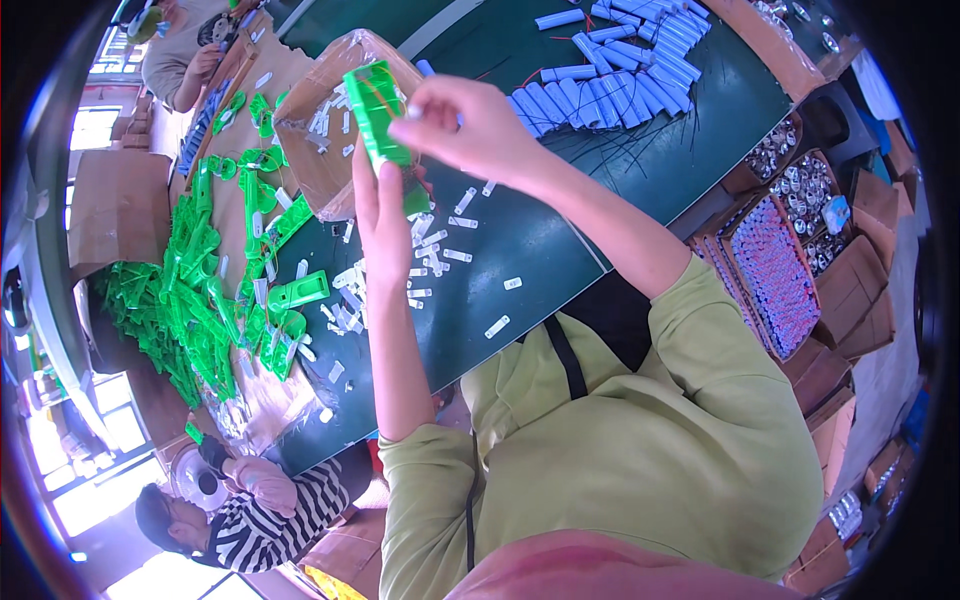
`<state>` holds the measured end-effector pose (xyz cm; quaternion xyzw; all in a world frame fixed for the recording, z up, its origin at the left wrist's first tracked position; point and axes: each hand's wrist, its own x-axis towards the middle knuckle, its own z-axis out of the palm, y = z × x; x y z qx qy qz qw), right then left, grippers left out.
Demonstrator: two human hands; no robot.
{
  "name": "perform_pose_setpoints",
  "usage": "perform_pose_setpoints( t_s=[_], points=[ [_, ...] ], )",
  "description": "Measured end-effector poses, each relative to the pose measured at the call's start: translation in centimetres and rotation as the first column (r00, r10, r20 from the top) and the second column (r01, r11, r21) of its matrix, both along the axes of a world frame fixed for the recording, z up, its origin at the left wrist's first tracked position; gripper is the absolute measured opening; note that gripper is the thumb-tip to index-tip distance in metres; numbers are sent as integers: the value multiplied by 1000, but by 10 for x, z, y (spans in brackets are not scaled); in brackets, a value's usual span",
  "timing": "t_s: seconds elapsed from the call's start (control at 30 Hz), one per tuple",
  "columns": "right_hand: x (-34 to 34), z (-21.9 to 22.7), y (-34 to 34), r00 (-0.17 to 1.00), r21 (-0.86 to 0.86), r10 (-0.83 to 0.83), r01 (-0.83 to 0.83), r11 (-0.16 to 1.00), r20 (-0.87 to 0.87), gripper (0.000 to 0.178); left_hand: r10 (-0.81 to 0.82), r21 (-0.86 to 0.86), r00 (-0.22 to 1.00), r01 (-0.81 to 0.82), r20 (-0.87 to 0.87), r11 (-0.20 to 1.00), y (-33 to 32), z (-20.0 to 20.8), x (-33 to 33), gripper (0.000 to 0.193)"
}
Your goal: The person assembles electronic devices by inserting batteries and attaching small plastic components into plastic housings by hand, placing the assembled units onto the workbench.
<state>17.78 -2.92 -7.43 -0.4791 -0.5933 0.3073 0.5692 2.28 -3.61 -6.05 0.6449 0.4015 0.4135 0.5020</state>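
A bright green plastic casing (pixel 372 105), long and open-faced, is held up above the table in my left hand (pixel 385 225), its fingers and thumb closed round the lower end. My right hand (pixel 468 128) is beside the casing, its thumb and fingers pinched together at the casing's right edge. A thin reddish wire seems to run inside the casing. What the right fingertips grip is too small to tell; a whitish speck shows there. Below the hands, small white plastic strips (pixel 432 262) lie scattered on the dark green table (pixel 560 235).
An open cardboard box (pixel 345 50) with white pieces stands behind my left hand. Green casings (pixel 185 290) heap at left; blue wired cylinders (pixel 605 100) lie at far right. A box of cylinders (pixel 770 270) stands right. A person in stripes (pixel 280 515) sits lower left; another person (pixel 180 60) works far left.
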Motion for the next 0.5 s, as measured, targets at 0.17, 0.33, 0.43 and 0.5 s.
perform_pose_setpoints(
  t_s=[0.17, 0.33, 0.43, 0.5],
  points=[
    [-14, -12, 6, 930, -26, 80, -95, 995, -358, 17, 70, 78, 997, -68, -28, 995, 0, -6, 9, 41],
    [-17, -20, 9, 871, -84, 81, -138, 987, -484, 17, 83, -62, 997, -82, 4, 995, 9, -11, 17, 42],
    [-20, -20, 8, 957, -65, 38, -59, 996, -286, 18, 216, 44, 973, -220, 84, 974, 15, -19, 18, 41],
    [-15, -23, 11, 890, -164, 47, -135, 977, -454, 18, 158, -67, 982, -152, 99, 986, 10, -7, 26, 41]
  ],
)
